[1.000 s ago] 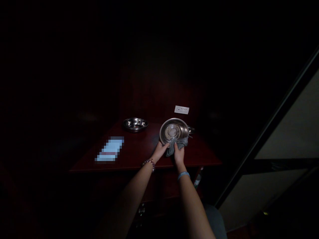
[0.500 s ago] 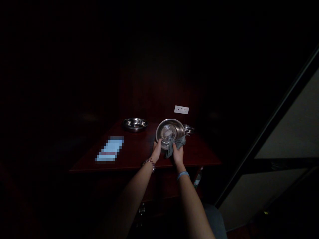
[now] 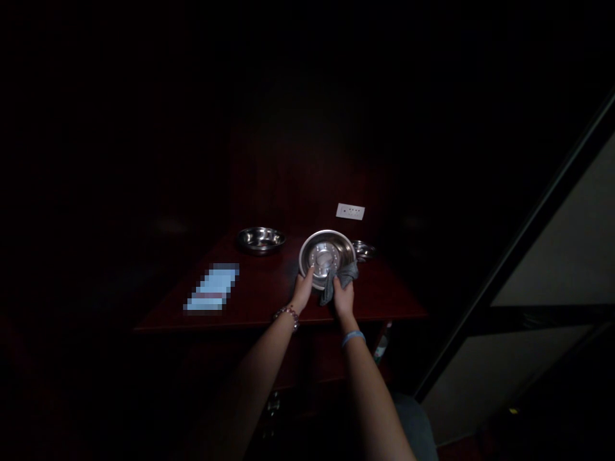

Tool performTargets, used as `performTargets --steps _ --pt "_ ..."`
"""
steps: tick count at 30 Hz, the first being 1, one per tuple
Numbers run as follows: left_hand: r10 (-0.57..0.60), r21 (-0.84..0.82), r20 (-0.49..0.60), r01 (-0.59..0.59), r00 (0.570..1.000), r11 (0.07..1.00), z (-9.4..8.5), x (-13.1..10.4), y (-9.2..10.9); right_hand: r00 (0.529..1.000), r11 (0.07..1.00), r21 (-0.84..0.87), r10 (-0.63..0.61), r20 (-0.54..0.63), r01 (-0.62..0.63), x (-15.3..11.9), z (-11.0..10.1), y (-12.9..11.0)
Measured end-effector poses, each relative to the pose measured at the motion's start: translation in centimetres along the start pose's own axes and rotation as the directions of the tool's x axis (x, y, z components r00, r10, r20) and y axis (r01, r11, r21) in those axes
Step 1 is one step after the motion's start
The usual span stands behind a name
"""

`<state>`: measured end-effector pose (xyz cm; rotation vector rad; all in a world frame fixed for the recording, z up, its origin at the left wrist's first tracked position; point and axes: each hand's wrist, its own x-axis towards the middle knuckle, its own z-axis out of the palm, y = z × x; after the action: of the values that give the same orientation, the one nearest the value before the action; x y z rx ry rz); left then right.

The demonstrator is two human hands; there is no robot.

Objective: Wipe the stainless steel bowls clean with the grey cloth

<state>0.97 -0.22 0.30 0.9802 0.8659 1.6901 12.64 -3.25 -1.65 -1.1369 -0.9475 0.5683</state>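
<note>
A shiny metal bowl (image 3: 325, 246) is held tilted above the dark red table, its inside turned toward me. My left hand (image 3: 302, 291) grips its lower left rim, thumb over the edge and fingers hidden behind. At the lower right rim, my right hand (image 3: 343, 296) is closed on a grey cloth (image 3: 328, 288), which is pressed against the bowl and hangs down below the rim. Behind the bowl to the right, another metal dish (image 3: 364, 250) is partly hidden. To the left, a wide metal bowl (image 3: 261, 240) stands upright on the table.
The red table (image 3: 269, 301) has its front edge just below my hands. A blurred-out pale blue rectangle (image 3: 211, 288) lies at its left. A socket plate (image 3: 350, 211) is on the back wall. Under the tabletop at right stands a bottle (image 3: 381, 349). Surroundings are very dark.
The bowl has turned or tilted slightly in my hands, and the pattern in its base now shows more sharply. Both hands stay in nearly the same place.
</note>
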Motion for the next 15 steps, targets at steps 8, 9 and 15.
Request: performTargets --steps 8,9,15 --pt "0.022 0.033 0.004 -0.022 1.000 0.999 -0.3 0.8 -1.3 0.999 1.000 0.011 0.030 -0.016 -0.030 0.1 0.1 0.0" --pt "0.026 0.034 0.004 -0.026 1.000 0.999 -0.3 0.8 -1.3 0.999 0.999 0.017 0.031 -0.018 -0.031 0.1 0.1 0.0" --pt "0.047 0.033 0.009 -0.047 0.999 0.998 -0.2 0.4 -0.9 1.000 0.998 0.063 -0.007 -0.017 0.008 0.3 0.3 0.4"
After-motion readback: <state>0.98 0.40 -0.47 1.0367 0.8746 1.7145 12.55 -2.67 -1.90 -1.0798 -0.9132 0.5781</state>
